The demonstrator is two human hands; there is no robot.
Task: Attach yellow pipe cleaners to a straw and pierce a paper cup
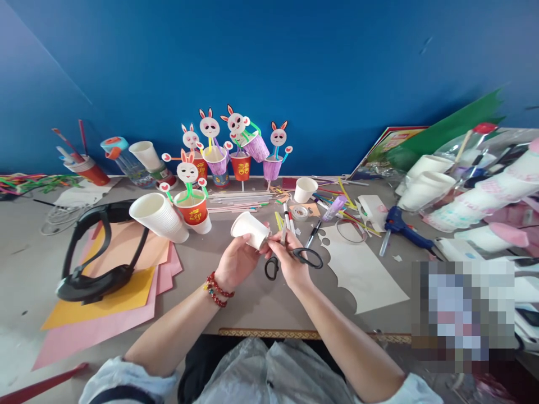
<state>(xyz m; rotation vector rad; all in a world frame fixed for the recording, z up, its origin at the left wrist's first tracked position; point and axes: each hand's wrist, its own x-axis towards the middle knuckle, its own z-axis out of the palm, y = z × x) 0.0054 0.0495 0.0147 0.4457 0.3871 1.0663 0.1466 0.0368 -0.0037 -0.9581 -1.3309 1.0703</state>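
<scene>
My left hand is wrapped round a white paper cup, tipped sideways with its mouth to the upper left. At the cup's base, my right hand is closed on spread black-handled scissors. One blade points up past the fingers; the other runs toward the cup's base, its tip hidden by my fingers. Just beyond my hands lie pens, a tape roll and a purple glue bottle. White paper with scalloped cut edges lies right of my right hand.
Cups with rabbit figures stand along the blue wall. Stacked white cups, a black head strap and coloured paper are at left. A blue glue gun and bagged cups are at right.
</scene>
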